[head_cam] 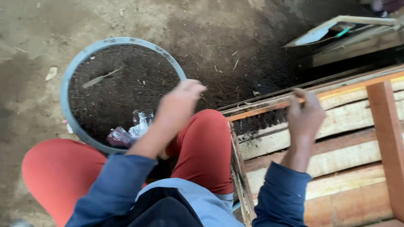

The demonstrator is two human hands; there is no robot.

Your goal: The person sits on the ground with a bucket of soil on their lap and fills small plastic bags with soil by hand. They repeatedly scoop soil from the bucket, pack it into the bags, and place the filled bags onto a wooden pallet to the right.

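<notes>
Head view: at lower centre, the left hand (181, 98) hovers blurred, fingers loosely curled, holding nothing visible. At right, the right hand (306, 114) is raised, fingers bent, apparently empty, over a wooden frame (336, 138). Farther, upper left, a soil-filled basin (67, 80).

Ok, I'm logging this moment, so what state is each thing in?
Basin: filled with dark soil, a leaf lying on top.
Plastic bags: crumpled, lying on the soil at the near rim.
Wooden frame: soil-dusted at its near corner.
Left hand: raised, blurred, holding nothing visible.
Right hand: raised, fingers curled.
</notes>
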